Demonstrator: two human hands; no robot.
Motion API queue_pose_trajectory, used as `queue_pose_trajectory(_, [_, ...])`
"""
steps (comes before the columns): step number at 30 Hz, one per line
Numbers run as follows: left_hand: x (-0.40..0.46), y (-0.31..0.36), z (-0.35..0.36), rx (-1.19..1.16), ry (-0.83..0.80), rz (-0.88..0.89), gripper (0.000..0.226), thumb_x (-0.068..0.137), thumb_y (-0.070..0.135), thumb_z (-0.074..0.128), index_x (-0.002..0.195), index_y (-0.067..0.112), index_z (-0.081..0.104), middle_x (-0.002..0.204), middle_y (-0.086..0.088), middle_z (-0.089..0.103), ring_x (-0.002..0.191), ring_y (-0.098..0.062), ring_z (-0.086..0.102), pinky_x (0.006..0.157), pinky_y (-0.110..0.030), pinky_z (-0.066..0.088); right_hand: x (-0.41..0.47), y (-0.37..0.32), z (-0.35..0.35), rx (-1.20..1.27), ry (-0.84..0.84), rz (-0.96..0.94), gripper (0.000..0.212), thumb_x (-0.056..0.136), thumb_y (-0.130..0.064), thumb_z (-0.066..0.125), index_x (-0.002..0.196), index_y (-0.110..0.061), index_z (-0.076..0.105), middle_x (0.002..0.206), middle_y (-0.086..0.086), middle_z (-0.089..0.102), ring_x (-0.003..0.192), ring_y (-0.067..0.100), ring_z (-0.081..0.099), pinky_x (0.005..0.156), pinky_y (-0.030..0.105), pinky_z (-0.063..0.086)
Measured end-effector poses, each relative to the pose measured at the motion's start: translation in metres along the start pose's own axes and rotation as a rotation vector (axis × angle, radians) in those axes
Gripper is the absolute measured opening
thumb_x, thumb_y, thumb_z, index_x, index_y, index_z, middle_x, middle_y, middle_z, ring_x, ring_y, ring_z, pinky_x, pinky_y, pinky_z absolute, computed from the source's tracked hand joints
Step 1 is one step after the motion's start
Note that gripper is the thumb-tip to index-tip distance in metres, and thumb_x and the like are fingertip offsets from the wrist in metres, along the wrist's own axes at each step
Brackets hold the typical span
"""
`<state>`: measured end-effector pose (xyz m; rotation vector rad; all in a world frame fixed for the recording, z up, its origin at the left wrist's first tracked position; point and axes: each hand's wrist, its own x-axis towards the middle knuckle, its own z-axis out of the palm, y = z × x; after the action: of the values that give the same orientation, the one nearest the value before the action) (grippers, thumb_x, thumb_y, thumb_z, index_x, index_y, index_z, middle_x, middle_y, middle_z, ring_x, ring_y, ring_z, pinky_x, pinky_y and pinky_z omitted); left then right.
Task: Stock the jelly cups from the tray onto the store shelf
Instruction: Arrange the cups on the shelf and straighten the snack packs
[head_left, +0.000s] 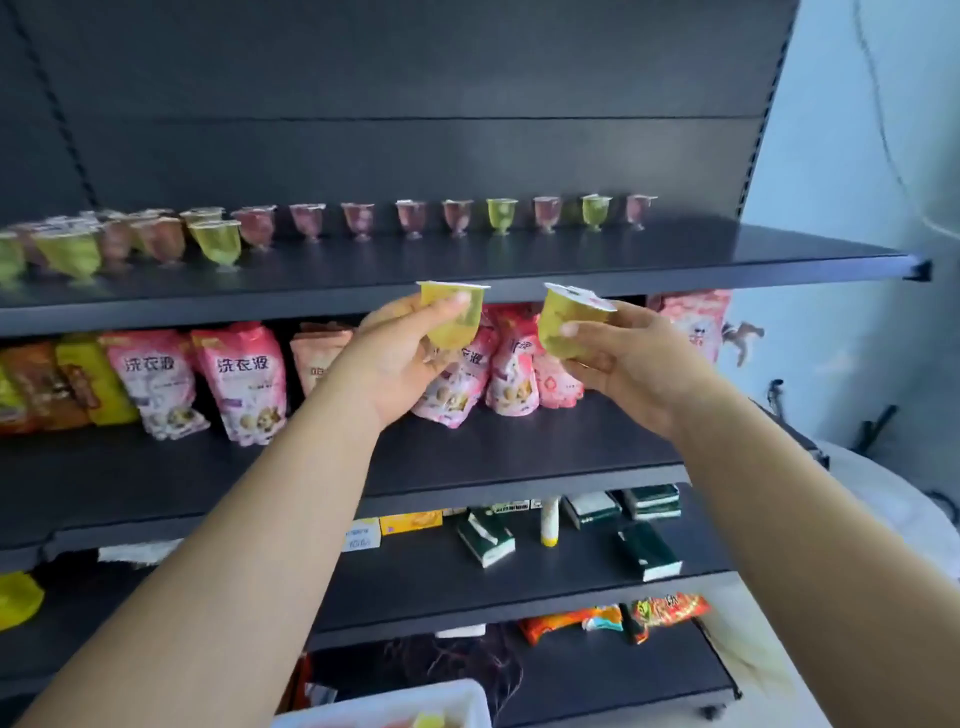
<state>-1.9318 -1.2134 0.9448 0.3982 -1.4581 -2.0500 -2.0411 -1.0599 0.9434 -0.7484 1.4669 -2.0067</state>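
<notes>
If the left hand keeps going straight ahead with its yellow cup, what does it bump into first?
Probably the front edge of the top shelf: the left hand holds its jelly cup right at that level. Depth is unclear, though.

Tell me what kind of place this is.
Most likely a small shop: dark metal shelving with a row of jelly cups on top, pink pouches below, and tissue packs lower still.

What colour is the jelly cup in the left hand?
Yellow-green, with a white lid; the head view shows the jelly cup in the left hand.
</notes>
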Motion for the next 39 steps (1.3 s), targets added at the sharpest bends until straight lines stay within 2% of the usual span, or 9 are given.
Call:
queue_pose_trajectory(10, [0.062,-0.004,0.075,0.056,0.295,0.238,0.008,0.083,0.007,0.064,0.081,0.015,0.065,0.07,0.006,0.071,0.076,-0.008,0.065,0.077,-0.02,0.053,0.075,-0.04,-0.043,0.074,-0.164,-0.025,0.015,0.083,0.005,0.062,0.09,-0.008,0.058,0.094,0.011,0.064,0.081,0.022,0.065,0.063,0.018,0.057])
queue_pose_trajectory(13, [0.072,0.003,0.071,0.066,0.361,0.294,0.008,0.084,0.007,0.064,0.082,0.015,0.065,0.07,0.008,0.072,0.073,-0.005,0.066,0.066,-0.014,0.053,0.096,-0.042,-0.042,0.049,-0.204,-0.031,0.013,0.084,0.001,0.063,0.088,-0.01,0.058,0.09,0.005,0.065,0.069,0.012,0.065,0.055,0.013,0.053])
queue_pose_trajectory(16, [0.083,0.01,0.058,0.087,0.429,0.334,0.009,0.084,0.007,0.064,0.082,0.015,0.066,0.073,0.007,0.072,0.074,-0.005,0.067,0.066,-0.014,0.052,0.123,-0.038,-0.033,-0.023,-0.243,-0.03,0.012,0.084,-0.004,0.064,0.088,-0.013,0.058,0.091,0.003,0.065,0.066,0.006,0.066,0.061,0.011,0.053])
queue_pose_trajectory(21, [0.11,0.025,0.015,0.205,0.542,0.372,0.011,0.081,0.007,0.066,0.081,0.018,0.065,0.086,0.001,0.068,0.085,-0.013,0.065,0.083,-0.023,0.05,0.178,-0.023,0.008,-0.146,-0.326,-0.016,0.022,0.081,-0.004,0.067,0.1,-0.012,0.06,0.107,0.008,0.066,0.103,0.021,0.063,0.092,0.03,0.051])
queue_pose_trajectory(23, [0.125,0.034,-0.013,0.266,0.622,0.392,0.014,0.079,0.01,0.07,0.081,0.023,0.065,0.091,0.001,0.069,0.094,-0.016,0.064,0.091,-0.028,0.048,0.201,-0.018,0.032,-0.177,-0.381,-0.013,0.026,0.081,-0.002,0.066,0.105,-0.01,0.059,0.109,0.009,0.065,0.107,0.022,0.062,0.093,0.031,0.05])
queue_pose_trajectory(26, [0.142,0.049,-0.061,0.388,0.758,0.406,0.016,0.075,0.018,0.075,0.083,0.026,0.065,0.103,0.0,0.068,0.104,-0.019,0.062,0.1,-0.036,0.045,0.237,-0.01,0.077,-0.169,-0.482,0.028,0.019,0.082,0.001,0.064,0.09,-0.014,0.055,0.101,0.005,0.064,0.1,0.017,0.061,0.088,0.027,0.049])
queue_pose_trajectory(31, [0.142,0.07,-0.124,0.581,0.956,0.421,0.029,0.078,0.02,0.072,0.106,0.021,0.063,0.103,0.006,0.063,0.096,-0.011,0.057,0.082,-0.023,0.041,0.279,0.011,0.153,-0.24,-0.65,0.133,0.019,0.082,0.0,0.064,0.082,-0.017,0.057,0.088,-0.001,0.062,0.09,0.012,0.058,0.089,0.027,0.047])
queue_pose_trajectory(35, [0.138,0.08,-0.16,0.654,1.058,0.439,0.024,0.078,0.018,0.072,0.098,0.024,0.058,0.089,0.013,0.06,0.082,-0.003,0.055,0.067,-0.012,0.04,0.296,0.029,0.197,-0.321,-0.783,0.161,0.019,0.082,0.0,0.065,0.077,-0.017,0.058,0.082,-0.003,0.063,0.084,0.01,0.059,0.092,0.029,0.047])
queue_pose_trajectory(39, [0.134,0.084,-0.187,0.711,1.111,0.403,0.024,0.079,0.018,0.072,0.095,0.025,0.056,0.08,0.02,0.055,0.072,0.007,0.051,0.057,-0.004,0.036,0.303,0.04,0.226,-0.336,-0.88,0.122,0.026,0.081,0.004,0.063,0.074,-0.019,0.055,0.079,-0.004,0.061,0.078,0.008,0.059,0.074,0.018,0.049])
